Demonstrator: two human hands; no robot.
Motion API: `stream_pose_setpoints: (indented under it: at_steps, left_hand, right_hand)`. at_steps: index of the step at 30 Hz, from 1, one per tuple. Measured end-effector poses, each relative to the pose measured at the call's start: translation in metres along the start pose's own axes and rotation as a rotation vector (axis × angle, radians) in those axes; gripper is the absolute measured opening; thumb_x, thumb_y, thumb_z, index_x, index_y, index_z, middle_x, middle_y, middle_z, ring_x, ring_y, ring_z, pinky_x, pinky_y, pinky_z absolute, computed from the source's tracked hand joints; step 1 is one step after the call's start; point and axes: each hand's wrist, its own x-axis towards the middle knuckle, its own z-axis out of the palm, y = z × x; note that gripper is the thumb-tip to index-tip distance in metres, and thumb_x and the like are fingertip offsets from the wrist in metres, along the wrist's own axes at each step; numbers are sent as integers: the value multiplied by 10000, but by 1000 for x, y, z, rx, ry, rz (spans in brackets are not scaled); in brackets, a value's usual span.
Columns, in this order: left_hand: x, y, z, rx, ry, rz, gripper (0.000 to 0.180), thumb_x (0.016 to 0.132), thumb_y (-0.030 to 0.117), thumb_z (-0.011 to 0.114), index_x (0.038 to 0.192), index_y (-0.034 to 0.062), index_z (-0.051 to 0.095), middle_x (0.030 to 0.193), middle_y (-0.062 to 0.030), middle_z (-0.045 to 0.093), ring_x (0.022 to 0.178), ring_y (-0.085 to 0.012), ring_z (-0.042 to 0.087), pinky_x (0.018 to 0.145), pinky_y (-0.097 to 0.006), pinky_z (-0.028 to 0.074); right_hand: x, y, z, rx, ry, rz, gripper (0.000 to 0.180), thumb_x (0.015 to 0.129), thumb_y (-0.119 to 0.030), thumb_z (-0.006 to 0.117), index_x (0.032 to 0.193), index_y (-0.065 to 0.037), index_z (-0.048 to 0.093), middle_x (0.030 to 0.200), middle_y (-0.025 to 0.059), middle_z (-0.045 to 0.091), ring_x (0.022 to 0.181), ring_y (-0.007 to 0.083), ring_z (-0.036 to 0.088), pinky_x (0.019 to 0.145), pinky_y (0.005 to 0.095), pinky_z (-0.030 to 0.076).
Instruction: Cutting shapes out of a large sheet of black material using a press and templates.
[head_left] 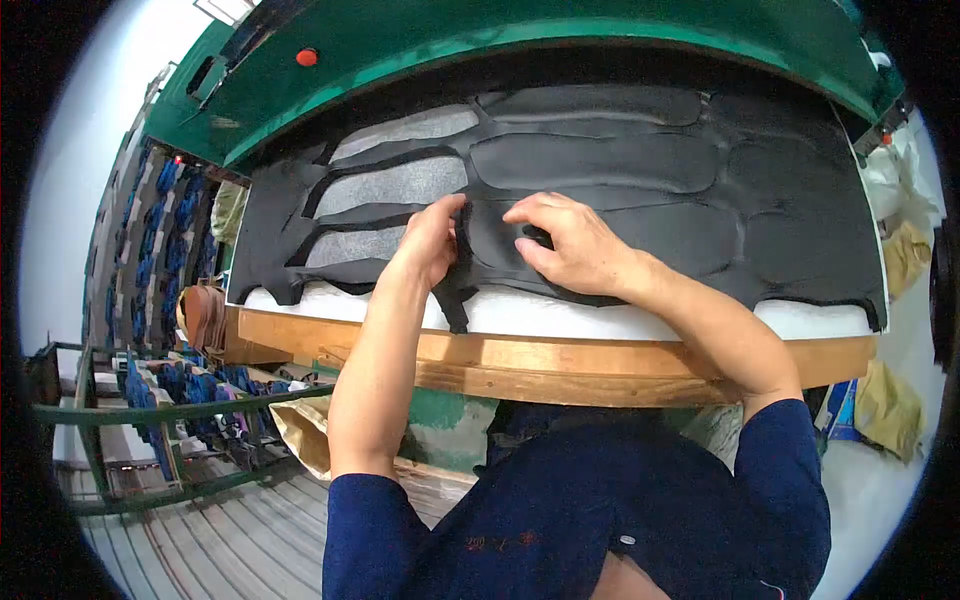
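Note:
A black sheet (790, 225) with long sole-like shapes cut into it lies over the bench in front of me. On its left side, several cut-outs show a speckled grey surface (395, 185) between narrow black strips. My left hand (430, 242) is closed at the edge of a cut-out, its fingertips on a black strip of the sheet. To its right, my right hand (585, 245) rests over a cut shape, thumb and forefinger curved apart. A dark patch shows between them; I cannot tell whether it is a thing or shadow. A loose strip end hangs below my left hand.
A green machine beam (560, 28) with a red button (307, 58) spans the far side. White board (540, 312) and a wooden edge (600, 358) front the bench. Racks of blue and grey pieces (150, 240) stand left, near a green rail (230, 408). Yellowish sacks (890, 410) lie right.

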Motion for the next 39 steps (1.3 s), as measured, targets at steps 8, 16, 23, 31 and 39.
stream_pose_setpoints:
  at_steps: [8,16,23,31,39]
  left_hand:
    - [11,-12,-9,-109,-152,12,301,905,403,597,932,103,600,728,17,528,681,-143,505,624,-313,372]
    - [16,-12,-18,-343,-550,-45,400,914,486,536,989,102,624,807,-23,626,769,-168,593,704,-307,444]
    - [30,-17,-23,-495,-690,-107,538,912,480,532,1167,6,529,962,-155,627,891,-267,617,835,-378,502]
    - [32,-21,-36,-631,-764,-188,580,922,441,532,1182,-75,477,1025,-181,606,971,-280,592,923,-384,466]
    - [35,-27,-38,-627,-775,-155,521,930,413,530,1145,-61,498,1050,-190,613,978,-279,598,891,-357,465]
  right_hand:
    - [0,-17,11,-174,3,139,401,807,-205,697,1133,8,606,1083,189,648,1001,350,613,874,421,498]
    - [20,-34,65,-508,268,262,548,729,-252,732,1170,27,566,1113,202,623,1035,366,582,889,449,469]
    - [36,-50,67,-613,120,492,634,717,-196,734,1271,3,498,1174,201,594,1078,378,554,903,475,440]
    - [43,-46,73,-840,57,545,772,717,-337,787,1326,4,457,1237,200,564,1115,354,538,908,458,433]
    - [48,-47,73,-870,-29,646,792,649,-233,809,1325,-6,464,1293,185,520,1156,354,512,950,471,426]
